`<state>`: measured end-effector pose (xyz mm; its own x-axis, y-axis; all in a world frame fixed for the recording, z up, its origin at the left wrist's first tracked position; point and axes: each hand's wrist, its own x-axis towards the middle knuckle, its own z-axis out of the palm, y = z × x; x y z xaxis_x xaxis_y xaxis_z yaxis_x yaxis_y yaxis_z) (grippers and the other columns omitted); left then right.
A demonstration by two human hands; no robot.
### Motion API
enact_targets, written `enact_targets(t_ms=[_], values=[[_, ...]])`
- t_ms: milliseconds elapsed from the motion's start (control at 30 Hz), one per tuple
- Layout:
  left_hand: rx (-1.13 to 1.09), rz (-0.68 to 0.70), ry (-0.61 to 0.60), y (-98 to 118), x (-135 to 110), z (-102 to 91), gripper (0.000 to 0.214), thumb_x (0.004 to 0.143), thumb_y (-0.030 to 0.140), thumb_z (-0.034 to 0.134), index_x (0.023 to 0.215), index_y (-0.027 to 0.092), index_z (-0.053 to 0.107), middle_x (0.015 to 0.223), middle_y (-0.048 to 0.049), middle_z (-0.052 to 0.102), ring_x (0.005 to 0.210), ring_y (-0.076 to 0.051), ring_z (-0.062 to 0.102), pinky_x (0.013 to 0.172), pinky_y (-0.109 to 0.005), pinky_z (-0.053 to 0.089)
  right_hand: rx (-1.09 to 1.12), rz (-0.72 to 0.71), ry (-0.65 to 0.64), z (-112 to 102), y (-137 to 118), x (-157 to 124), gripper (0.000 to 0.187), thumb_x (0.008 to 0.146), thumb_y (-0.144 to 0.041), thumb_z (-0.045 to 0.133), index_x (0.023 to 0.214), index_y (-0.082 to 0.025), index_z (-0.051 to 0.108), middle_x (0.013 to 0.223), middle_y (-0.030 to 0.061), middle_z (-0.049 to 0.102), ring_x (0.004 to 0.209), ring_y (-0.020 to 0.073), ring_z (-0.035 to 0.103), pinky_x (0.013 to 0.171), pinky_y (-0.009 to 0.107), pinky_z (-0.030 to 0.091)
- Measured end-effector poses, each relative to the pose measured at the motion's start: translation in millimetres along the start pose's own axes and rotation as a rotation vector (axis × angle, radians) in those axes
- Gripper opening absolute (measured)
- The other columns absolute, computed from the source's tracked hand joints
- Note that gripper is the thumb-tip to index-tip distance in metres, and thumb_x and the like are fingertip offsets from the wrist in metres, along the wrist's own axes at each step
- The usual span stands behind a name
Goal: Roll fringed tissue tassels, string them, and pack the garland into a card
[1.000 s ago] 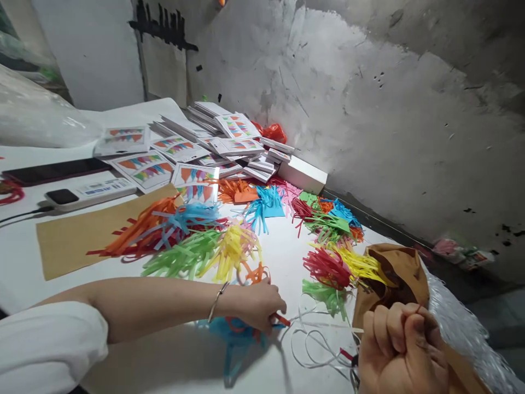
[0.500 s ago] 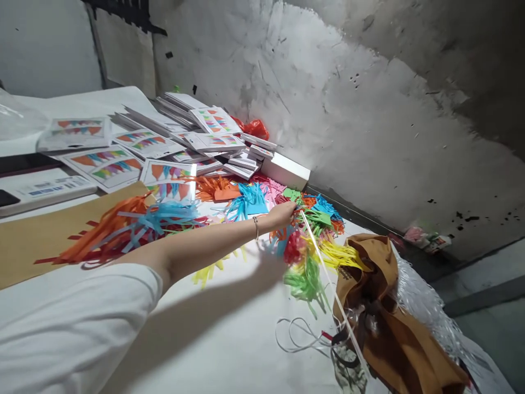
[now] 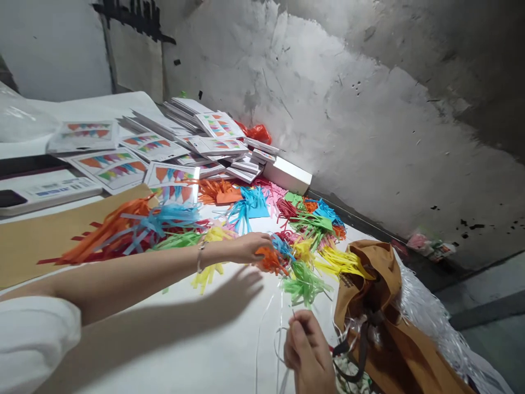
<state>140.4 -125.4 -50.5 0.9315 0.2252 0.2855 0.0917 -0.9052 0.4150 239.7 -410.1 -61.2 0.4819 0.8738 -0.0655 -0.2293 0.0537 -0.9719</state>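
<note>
My left hand (image 3: pixel 250 247) reaches palm down over the table, its fingers apart at the edge of an orange paper tassel (image 3: pixel 273 261). My right hand (image 3: pixel 309 350) is closed in a pinch near the bottom, with a thin needle-like piece poking up from the fingertips. White string (image 3: pixel 257 350) hangs in loose lines to the left of this hand. Green (image 3: pixel 305 283), blue and yellow (image 3: pixel 344 261) paper tassels lie just beyond it. Orange and blue tassels (image 3: pixel 164 221) are heaped left of my left hand.
Stacked printed packets (image 3: pixel 217 145) and a white box (image 3: pixel 288 174) stand along the rough wall. A phone (image 3: pixel 12 200) lies on a white box at left, near a brown paper sheet (image 3: pixel 24 246). A brown bag (image 3: pixel 377 273) and clear plastic strands (image 3: pixel 430 312) fill the right.
My left hand has let go of the white string and come back leftward to the orange tassel. The string has gone slack. My right hand has come into view below.
</note>
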Motion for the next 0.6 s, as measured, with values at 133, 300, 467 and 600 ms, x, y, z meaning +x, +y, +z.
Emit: enact_targets(t_ms=[133, 300, 467, 600], values=[[-0.007, -0.11, 0.104, -16, -58, -28.7, 0.026, 0.092, 0.021, 0.052, 0.111, 0.019, 0.069, 0.115, -0.0096, 0.069, 0.107, -0.023, 0.065, 0.094, -0.029, 0.048, -0.247, 0.09, -0.105, 27, 16, 34, 0.034, 0.084, -0.052, 0.066, 0.096, -0.02, 0.065, 0.056, -0.0089, 0.039, 0.051, 0.0083, 0.036, 0.049, 0.019, 0.028], [0.05, -0.329, 0.257, -46, -127, -69.2, 0.028, 0.094, 0.032, 0.05, 0.106, 0.018, 0.071, 0.11, -0.0088, 0.072, 0.101, -0.022, 0.068, 0.091, -0.029, 0.049, -0.339, 0.021, -0.284, 57, 41, 67, 0.031, 0.087, -0.05, 0.062, 0.09, -0.019, 0.066, 0.062, -0.0053, 0.051, 0.054, 0.0094, 0.044, 0.048, 0.019, 0.031], [0.19, -0.618, 0.41, -95, -174, -111.8, 0.025, 0.093, 0.029, 0.052, 0.1, 0.016, 0.072, 0.104, -0.0098, 0.073, 0.099, -0.025, 0.067, 0.089, -0.034, 0.049, -0.267, 0.039, -0.4, 96, 78, 92, 0.048, 0.084, -0.067, 0.061, 0.09, -0.019, 0.061, 0.067, -0.0004, 0.064, 0.046, 0.0083, 0.049, 0.043, 0.019, 0.032], [0.284, -0.814, 0.464, -136, -199, -139.1, 0.022, 0.097, 0.035, 0.059, 0.1, 0.015, 0.068, 0.103, -0.008, 0.07, 0.097, -0.023, 0.066, 0.089, -0.041, 0.052, -0.215, 0.047, -0.298, 106, 115, 95, 0.06, 0.076, -0.078, 0.062, 0.089, -0.019, 0.062, 0.059, -0.0005, 0.063, 0.034, 0.0059, 0.043, 0.035, 0.016, 0.023]])
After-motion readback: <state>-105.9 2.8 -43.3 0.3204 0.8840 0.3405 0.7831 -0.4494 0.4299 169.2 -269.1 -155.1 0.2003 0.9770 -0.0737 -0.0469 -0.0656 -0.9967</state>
